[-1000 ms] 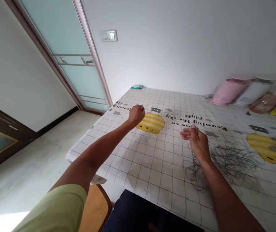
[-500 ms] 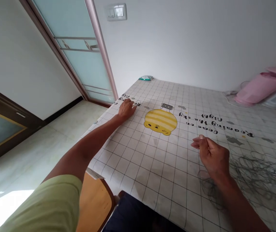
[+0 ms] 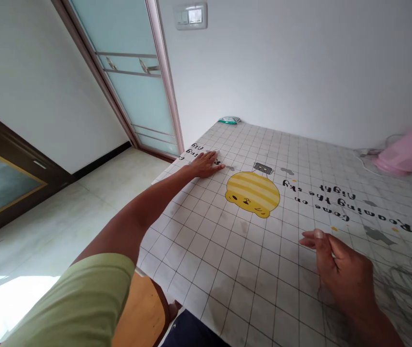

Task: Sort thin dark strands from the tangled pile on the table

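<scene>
My left hand (image 3: 206, 164) lies on the checked tablecloth (image 3: 206, 241) near the table's far left side, fingers stretched out and slightly spread, with nothing visible in it. Above the near right part of the cloth is my right hand (image 3: 346, 270), its thumb pressed against the fingers in a pinch. Whatever that pinch holds, if anything, is too fine to make out. A loose tangle of thin dark thread (image 3: 408, 294) spreads over the cloth beside and behind my right wrist. Between the hands the cloth carries a printed yellow striped bear balloon (image 3: 252, 193).
A green and white packet (image 3: 229, 120) lies at the table's far corner by the wall. Toward the back right is a pink container (image 3: 406, 149) with a white cord (image 3: 363, 161) beside it. An orange-brown chair (image 3: 144, 308) stands under the near left edge.
My left hand has gone from curled fingers to a flat, spread hand. The view has shifted, so the table sits farther right in it. My right hand keeps its pinch and appears nearer.
</scene>
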Demonstrator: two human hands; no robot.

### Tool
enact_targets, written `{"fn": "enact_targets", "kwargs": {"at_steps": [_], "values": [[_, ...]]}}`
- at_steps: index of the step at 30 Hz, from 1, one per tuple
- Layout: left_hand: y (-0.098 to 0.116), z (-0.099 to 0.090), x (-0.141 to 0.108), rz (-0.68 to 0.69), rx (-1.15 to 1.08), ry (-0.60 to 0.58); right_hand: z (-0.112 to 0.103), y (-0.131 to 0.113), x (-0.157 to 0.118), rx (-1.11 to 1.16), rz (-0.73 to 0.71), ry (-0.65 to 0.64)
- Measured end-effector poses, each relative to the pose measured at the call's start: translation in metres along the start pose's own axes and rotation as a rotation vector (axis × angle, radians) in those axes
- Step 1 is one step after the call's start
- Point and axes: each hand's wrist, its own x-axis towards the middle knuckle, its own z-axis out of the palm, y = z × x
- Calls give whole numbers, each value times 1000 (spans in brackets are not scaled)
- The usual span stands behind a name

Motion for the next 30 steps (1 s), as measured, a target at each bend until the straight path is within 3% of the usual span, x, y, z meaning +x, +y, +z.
{"fn": "enact_targets", "kwargs": {"at_steps": [6, 10, 17, 25, 30], "values": [[-22, -6, 65, -150, -13, 72, -7, -9, -3, -84, -22, -82], [-35, -5, 86, -169, -16, 152, -9, -11, 0, -83, -93, -96], [-41, 2, 79, -206, -32, 275, -9, -7, 4, -52, -172, -48], [-49, -4, 59, -176, -47, 234, -8, -7, 1, -41, -245, -50], [-45, -6, 52, -187, -59, 273, -9, -3, 3, -55, -301, -16]]}}
